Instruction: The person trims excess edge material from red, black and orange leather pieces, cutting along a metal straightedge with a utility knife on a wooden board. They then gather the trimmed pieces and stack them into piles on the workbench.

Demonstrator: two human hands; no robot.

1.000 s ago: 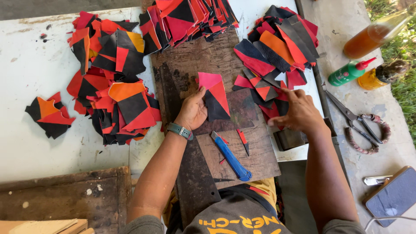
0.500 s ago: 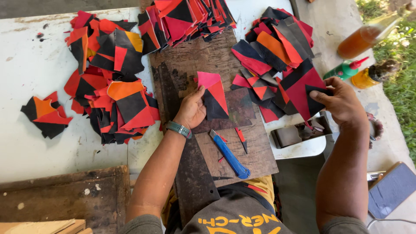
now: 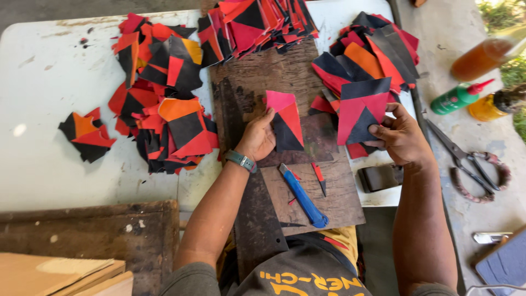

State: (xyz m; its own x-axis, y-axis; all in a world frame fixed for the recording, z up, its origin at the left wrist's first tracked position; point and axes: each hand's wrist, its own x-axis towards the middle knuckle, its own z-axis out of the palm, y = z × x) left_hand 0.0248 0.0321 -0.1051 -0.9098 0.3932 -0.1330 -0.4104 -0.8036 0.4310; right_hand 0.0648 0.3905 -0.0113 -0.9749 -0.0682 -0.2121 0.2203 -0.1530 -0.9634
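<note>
White table [image 3: 44, 159] carries heaps of patchwork. My left hand [image 3: 257, 137] presses flat on one red-black piece [image 3: 286, 121]. My right hand [image 3: 402, 137] pinches another patch [image 3: 359, 115].

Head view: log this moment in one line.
left hand: presses red-black patch on board | right hand: holds second patch | blue cutter: idle
</note>
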